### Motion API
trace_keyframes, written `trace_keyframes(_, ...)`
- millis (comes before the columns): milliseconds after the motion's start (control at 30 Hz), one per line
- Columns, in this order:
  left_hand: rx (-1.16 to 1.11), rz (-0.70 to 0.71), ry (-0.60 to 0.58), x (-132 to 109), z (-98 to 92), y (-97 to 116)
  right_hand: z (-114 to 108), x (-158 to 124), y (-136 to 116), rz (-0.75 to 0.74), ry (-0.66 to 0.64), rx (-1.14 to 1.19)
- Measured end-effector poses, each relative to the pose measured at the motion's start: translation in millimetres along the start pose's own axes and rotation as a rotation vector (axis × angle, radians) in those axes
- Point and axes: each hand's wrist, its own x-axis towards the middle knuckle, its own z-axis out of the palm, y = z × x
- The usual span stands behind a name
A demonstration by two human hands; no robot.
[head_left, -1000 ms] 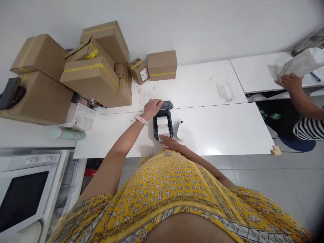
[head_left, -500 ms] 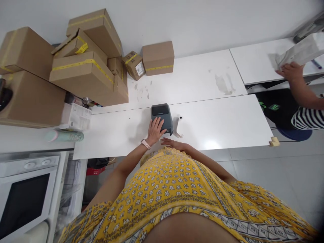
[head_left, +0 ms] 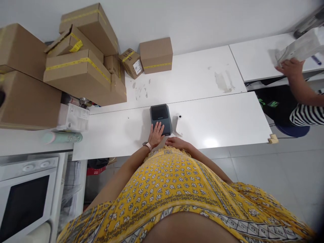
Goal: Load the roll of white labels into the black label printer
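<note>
A dark grey boxy device (head_left: 159, 114) with a black window on top, resembling a label printer, rests on the white table near its front edge. My left hand (head_left: 156, 133), with a pale-banded watch on the wrist, lies on the device's near part, fingers stretched flat over its top. Beside its near right corner, my right hand (head_left: 176, 142) is at the table edge against the yellow patterned dress; its fingers are loosely extended and I see nothing in them. To the device's right is a cable hole (head_left: 180, 116) with a pale strip-like mark below it.
Cardboard boxes (head_left: 78, 72) with yellow tape are piled at the left, and another box (head_left: 156, 55) stands by the wall. A pale green bottle (head_left: 62, 137) lies left of the table (head_left: 222, 118). At far right, another person's hand (head_left: 291, 67) touches a white package (head_left: 302, 47).
My left hand has slid slightly toward me on the device, which now appears turned a little differently. My right hand's fingers have drawn in a little, closer together. The view has shifted slightly.
</note>
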Motion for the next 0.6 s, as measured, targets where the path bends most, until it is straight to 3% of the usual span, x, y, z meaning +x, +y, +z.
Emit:
trace_keyframes(200,-0.002,-0.001,0.014,1,4.9,-1,-6,12,-10,0.206,0.254,-0.031)
trace_keyframes(433,-0.021,0.006,-0.032,2,4.9,-3,-13,31,-19,0.240,0.514,-0.175)
trace_keyframes(600,-0.030,0.005,-0.037,2,4.5,-2,-26,56,-23,0.277,0.543,-0.256)
